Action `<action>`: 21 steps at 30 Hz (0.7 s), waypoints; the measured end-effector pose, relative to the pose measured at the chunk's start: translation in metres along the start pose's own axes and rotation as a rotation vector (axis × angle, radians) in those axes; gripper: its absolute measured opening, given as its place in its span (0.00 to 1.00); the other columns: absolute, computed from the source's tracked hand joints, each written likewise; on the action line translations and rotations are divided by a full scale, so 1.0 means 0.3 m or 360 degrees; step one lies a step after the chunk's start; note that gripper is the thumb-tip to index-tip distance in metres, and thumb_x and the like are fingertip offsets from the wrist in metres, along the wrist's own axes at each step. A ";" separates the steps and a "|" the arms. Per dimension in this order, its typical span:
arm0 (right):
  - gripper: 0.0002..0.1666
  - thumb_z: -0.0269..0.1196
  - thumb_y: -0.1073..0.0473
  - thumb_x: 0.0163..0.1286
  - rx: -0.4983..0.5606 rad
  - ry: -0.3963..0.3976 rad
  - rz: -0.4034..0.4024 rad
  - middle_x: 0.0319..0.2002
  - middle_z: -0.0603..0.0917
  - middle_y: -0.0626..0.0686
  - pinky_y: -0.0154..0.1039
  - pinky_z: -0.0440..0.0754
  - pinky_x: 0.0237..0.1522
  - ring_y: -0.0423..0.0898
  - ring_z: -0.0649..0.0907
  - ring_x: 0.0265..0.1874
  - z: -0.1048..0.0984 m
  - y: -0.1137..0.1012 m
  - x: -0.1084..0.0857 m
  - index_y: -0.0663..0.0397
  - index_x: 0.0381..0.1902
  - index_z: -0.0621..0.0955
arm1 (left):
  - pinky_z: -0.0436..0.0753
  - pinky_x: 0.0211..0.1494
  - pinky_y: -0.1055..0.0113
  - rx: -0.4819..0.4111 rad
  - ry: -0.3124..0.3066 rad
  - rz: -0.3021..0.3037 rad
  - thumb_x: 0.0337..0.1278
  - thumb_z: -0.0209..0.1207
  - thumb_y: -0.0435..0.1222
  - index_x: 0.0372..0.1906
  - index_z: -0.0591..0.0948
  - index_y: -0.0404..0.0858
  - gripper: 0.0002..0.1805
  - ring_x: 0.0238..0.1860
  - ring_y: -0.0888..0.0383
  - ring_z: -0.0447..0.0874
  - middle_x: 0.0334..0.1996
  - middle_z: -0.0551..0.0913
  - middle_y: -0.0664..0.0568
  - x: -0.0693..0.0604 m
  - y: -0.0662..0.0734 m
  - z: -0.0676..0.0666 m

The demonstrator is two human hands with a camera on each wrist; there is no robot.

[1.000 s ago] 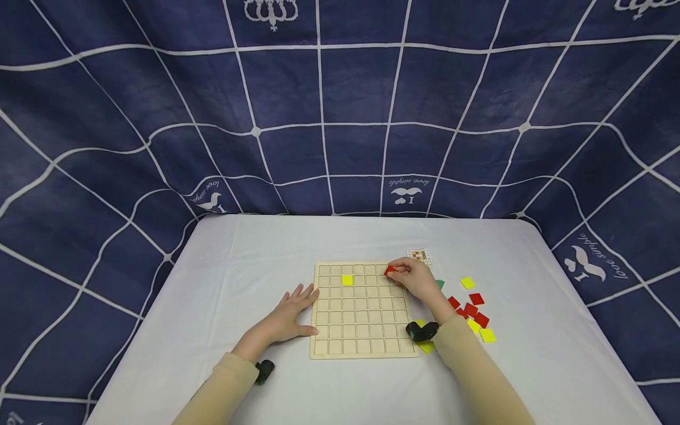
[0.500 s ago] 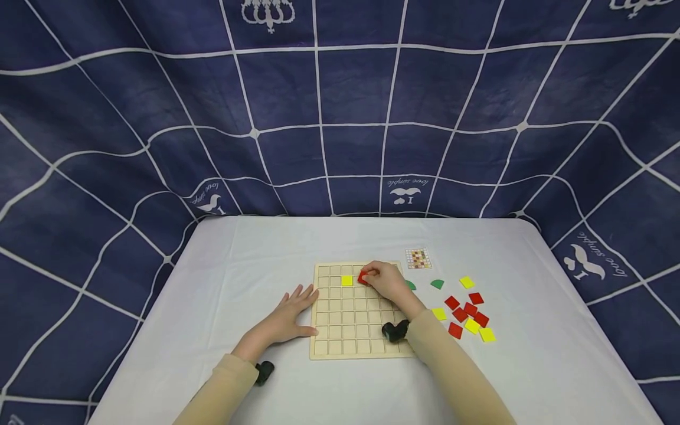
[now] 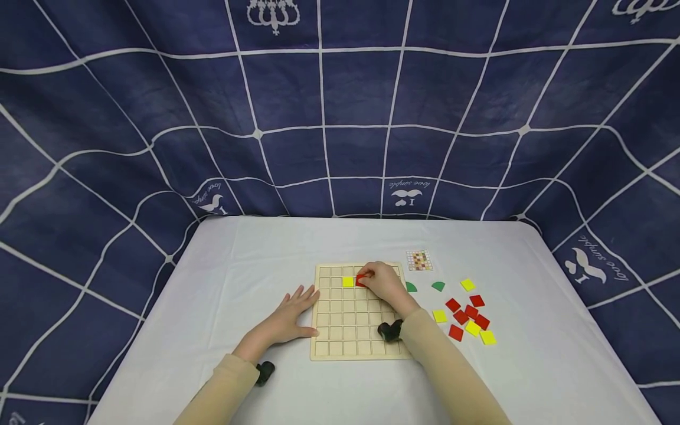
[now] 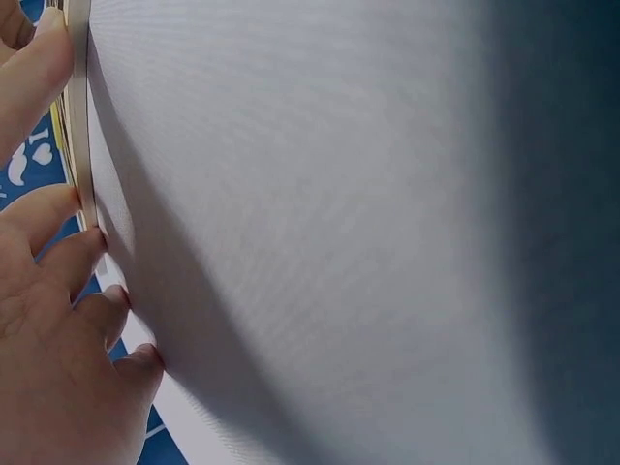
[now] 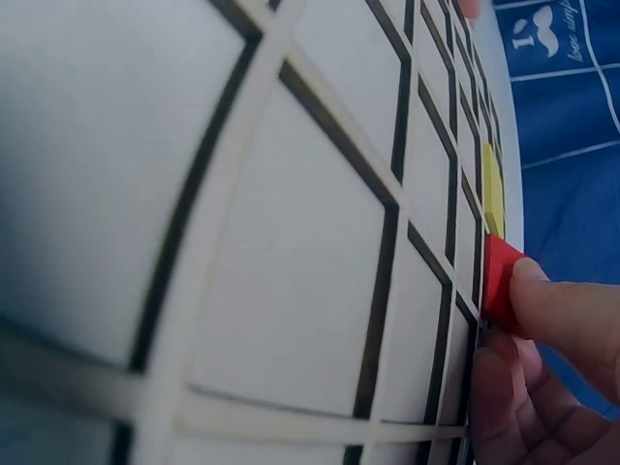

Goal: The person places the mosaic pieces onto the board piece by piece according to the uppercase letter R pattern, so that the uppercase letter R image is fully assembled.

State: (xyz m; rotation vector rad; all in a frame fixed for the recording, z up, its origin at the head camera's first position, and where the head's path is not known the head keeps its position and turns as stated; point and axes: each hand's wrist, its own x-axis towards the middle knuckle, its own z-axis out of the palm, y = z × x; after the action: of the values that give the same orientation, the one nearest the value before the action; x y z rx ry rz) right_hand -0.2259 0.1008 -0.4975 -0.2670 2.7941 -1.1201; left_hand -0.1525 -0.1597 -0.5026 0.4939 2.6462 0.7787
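A wooden grid board (image 3: 337, 319) lies on the white table, with a yellow square tile (image 3: 347, 282) in its second row from the back. My right hand (image 3: 385, 283) pinches a red square tile (image 3: 360, 280) at the cell just right of the yellow one; the right wrist view shows thumb and fingers on the red tile (image 5: 502, 281). Spread out, my left hand (image 3: 285, 316) rests at the board's left edge. In the left wrist view its fingertips touch the board's side (image 4: 81, 126).
Loose red tiles (image 3: 455, 333) and yellow tiles (image 3: 440, 316) lie right of the board, several of them bunched. Two green quarter-round pieces (image 3: 438, 286) sit nearer the board. Behind them is a small printed pattern card (image 3: 419, 260). A blue checked curtain (image 3: 354, 150) surrounds the table.
My right hand has carried the red tile leftward from the board's back right corner to the cell beside the yellow tile and lowered it there. The left hand has stayed put.
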 end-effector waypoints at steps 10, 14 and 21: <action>0.03 0.69 0.61 0.63 -0.0040 0.0032 0.0008 0.33 0.78 0.51 0.37 0.78 0.36 0.43 0.76 0.30 0.015 -0.004 -0.004 0.52 0.36 0.88 | 0.40 0.80 0.43 -0.0004 -0.0003 -0.0004 0.48 0.72 0.47 0.76 0.61 0.39 0.50 0.80 0.44 0.40 0.79 0.52 0.47 0.002 0.000 0.003; 0.05 0.69 0.62 0.63 -0.0035 0.0037 0.0016 0.34 0.79 0.52 0.38 0.79 0.38 0.44 0.76 0.31 0.016 -0.005 -0.005 0.54 0.38 0.88 | 0.40 0.80 0.43 -0.0008 -0.0003 0.0000 0.48 0.72 0.46 0.76 0.61 0.39 0.50 0.80 0.43 0.40 0.79 0.52 0.46 0.001 0.001 0.002; 0.09 0.68 0.59 0.65 0.0104 0.0013 0.0068 0.35 0.80 0.52 0.37 0.80 0.38 0.43 0.78 0.32 -0.015 -0.005 -0.024 0.56 0.42 0.86 | 0.40 0.80 0.43 0.0002 -0.0011 0.0005 0.49 0.72 0.47 0.76 0.60 0.39 0.50 0.80 0.43 0.40 0.79 0.52 0.46 0.001 0.000 -0.001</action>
State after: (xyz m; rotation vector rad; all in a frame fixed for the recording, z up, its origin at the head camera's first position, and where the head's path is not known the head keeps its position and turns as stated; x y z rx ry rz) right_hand -0.2195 0.1043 -0.4929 -0.1964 2.7501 -1.2028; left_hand -0.1530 -0.1597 -0.5024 0.5008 2.6402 0.7748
